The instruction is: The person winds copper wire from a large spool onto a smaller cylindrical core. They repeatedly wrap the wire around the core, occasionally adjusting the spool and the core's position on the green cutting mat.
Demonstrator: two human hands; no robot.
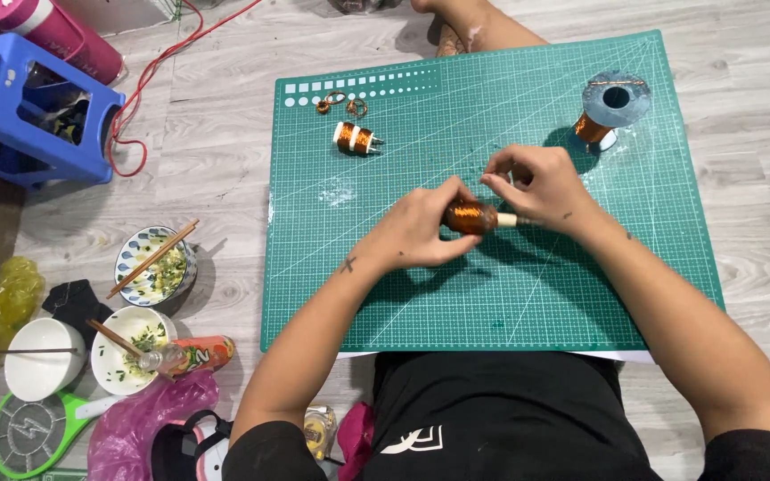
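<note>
Over the middle of a green cutting mat (492, 294), my left hand (416, 233) grips a small coil of copper wire (471, 216) wound on a pale core. My right hand (536, 184) pinches at the coil's right end, where the pale core sticks out; fine wire between its fingers is too thin to make out. A second wound copper coil (355, 138) lies on the mat at the upper left. Two small copper wire loops (340, 104) lie just above it. A large spool of copper wire (608, 111) stands at the mat's upper right.
Left of the mat on the wooden floor are bowls with chopsticks (153, 263), a white bowl (42, 356), a bottle (193, 354), a blue plastic stool (28, 116), a red cable (149, 80) and a green electric swatter (33, 432). A person's foot (461, 31) rests beyond the mat.
</note>
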